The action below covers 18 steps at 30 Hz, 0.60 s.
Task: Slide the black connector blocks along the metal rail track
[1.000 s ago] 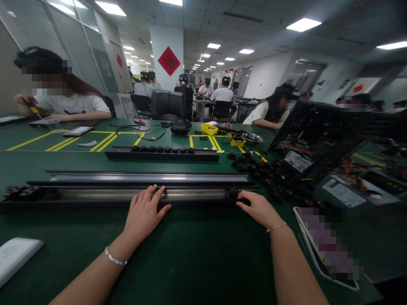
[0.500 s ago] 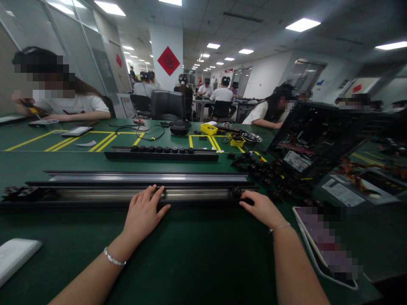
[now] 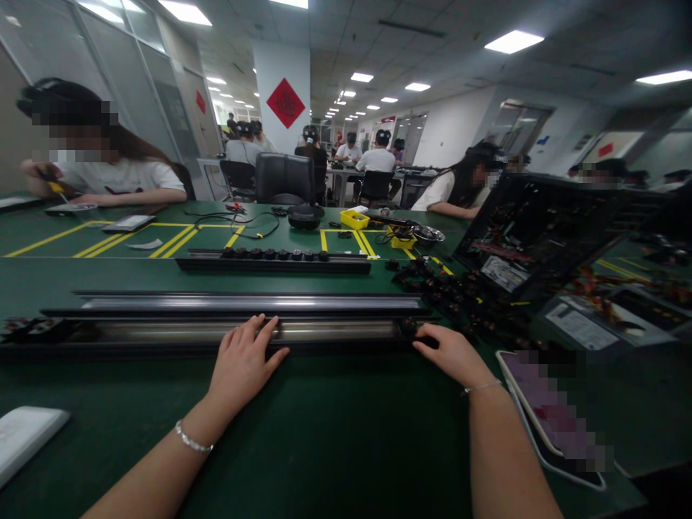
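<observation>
A long black rail (image 3: 156,332) with a shiny metal channel lies across the table in front of me. My left hand (image 3: 246,357) lies on its middle, fingers spread over the channel and thumb along the near edge. At the rail's right end sits a small black part (image 3: 408,326). My right hand (image 3: 448,353) has its fingers bent and closed on the right side of this part; the fingertips are partly hidden. Several dark parts (image 3: 40,330) sit in the rail's left end. Right behind lies a second black rail (image 3: 243,304) with a bright metal strip.
Farther back, a shorter black rail (image 3: 270,265) carries a row of round black parts. To the right are a heap of black parts (image 3: 454,288), an open computer case (image 3: 540,231), a power supply (image 3: 584,324) and a phone (image 3: 551,411). A white object (image 3: 29,436) lies at left.
My right hand has shifted slightly to the right, and the small black part has moved with it along the rail. My left hand has stayed in place.
</observation>
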{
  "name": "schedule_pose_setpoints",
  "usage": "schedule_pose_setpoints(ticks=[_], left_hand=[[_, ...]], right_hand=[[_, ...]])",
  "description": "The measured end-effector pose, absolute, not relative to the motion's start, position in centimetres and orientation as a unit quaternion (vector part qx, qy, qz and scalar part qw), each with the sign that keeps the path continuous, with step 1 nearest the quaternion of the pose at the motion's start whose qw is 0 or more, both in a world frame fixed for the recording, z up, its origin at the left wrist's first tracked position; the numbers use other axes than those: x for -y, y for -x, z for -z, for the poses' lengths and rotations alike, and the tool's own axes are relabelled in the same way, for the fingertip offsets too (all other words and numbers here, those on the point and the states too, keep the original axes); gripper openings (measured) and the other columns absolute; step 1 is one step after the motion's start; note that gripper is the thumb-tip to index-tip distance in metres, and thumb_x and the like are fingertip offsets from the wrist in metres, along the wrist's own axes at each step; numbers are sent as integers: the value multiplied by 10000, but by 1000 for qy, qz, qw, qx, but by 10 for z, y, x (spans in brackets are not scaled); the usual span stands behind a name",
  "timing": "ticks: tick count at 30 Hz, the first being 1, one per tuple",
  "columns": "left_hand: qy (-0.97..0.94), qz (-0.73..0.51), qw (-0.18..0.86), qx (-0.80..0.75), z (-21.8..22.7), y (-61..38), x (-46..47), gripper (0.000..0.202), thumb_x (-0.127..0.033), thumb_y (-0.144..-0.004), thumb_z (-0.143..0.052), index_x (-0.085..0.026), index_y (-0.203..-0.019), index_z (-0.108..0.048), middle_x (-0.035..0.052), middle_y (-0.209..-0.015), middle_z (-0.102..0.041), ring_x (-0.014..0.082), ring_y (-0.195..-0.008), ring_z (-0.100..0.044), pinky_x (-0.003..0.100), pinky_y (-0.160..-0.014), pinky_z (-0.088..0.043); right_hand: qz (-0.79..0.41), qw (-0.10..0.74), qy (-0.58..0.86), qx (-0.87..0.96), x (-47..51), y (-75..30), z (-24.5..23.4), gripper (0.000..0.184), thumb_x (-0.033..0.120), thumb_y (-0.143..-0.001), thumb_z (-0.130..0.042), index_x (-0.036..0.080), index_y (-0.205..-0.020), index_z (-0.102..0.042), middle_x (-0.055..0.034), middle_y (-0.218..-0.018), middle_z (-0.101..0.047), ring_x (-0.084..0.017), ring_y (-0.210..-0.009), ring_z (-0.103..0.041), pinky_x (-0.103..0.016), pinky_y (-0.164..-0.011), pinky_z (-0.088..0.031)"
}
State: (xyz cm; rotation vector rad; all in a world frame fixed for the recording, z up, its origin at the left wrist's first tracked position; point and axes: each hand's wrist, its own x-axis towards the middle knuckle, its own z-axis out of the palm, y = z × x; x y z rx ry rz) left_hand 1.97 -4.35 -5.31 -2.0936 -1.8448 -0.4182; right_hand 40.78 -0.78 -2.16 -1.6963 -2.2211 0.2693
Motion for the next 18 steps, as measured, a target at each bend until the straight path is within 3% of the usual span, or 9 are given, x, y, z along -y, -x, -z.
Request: schedule_pose_setpoints(ticks=[18], left_hand=[[734, 142, 170, 642, 54, -19, 43, 582, -527, -834, -411, -184, -1301, -467, 152, -1310, -514, 297, -1191, -472, 447, -943, -371]], right_hand=[[-79, 207, 600, 768, 9, -415, 22, 204, 363, -810, -460, 234, -754, -607, 2, -842, -654, -169, -809, -584, -281, -758, -411]])
